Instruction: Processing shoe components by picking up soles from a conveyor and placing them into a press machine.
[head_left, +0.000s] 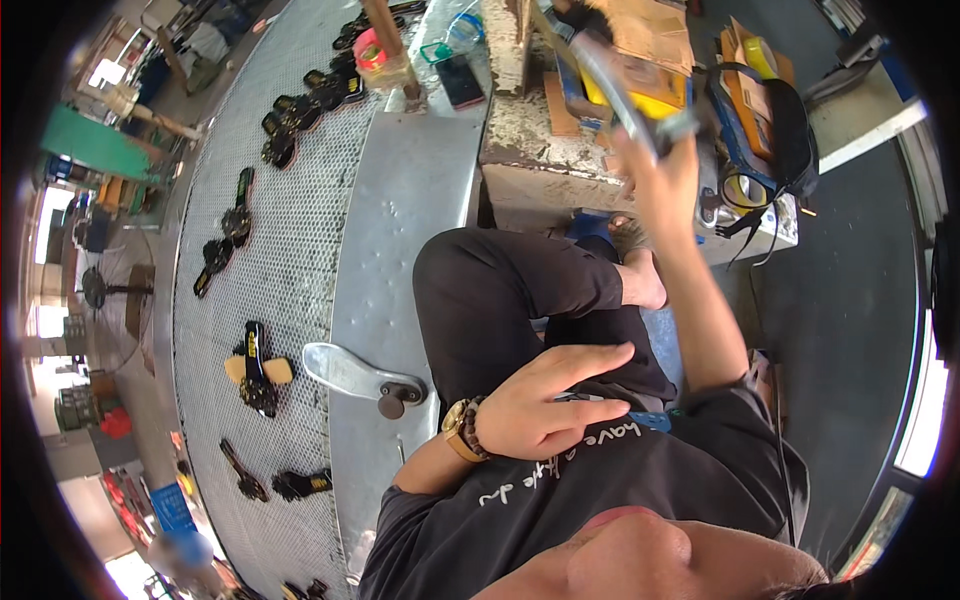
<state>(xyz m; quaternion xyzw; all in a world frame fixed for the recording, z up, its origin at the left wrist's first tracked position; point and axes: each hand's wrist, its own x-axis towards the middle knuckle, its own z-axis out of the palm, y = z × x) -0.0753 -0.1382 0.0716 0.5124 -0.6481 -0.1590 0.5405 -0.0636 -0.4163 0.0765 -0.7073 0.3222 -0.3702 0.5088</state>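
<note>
Gripping a grey-handled tool point(620, 85), the right hand point(660, 170) is raised above the cluttered workbench point(530, 160); its fingers close round the lower end of the handle, and the tool slants up and leftward, blurred, so its head cannot be made out. The left hand point(550, 400) lies loose and half-open against the person's dark shirt point(600, 480), holding nothing, a watch point(458, 425) and a bead bracelet at its wrist; probably it is parked there to stay out of the way. The knee point(480, 280) is drawn up between both hands. Just left of it, a metal shoe last point(350, 372) juts from a steel panel point(400, 220). Farther left, a perforated conveyor point(280, 250) carries black sandal straps point(255, 365), well apart. A phone point(461, 80) lies beside the bench.
</note>
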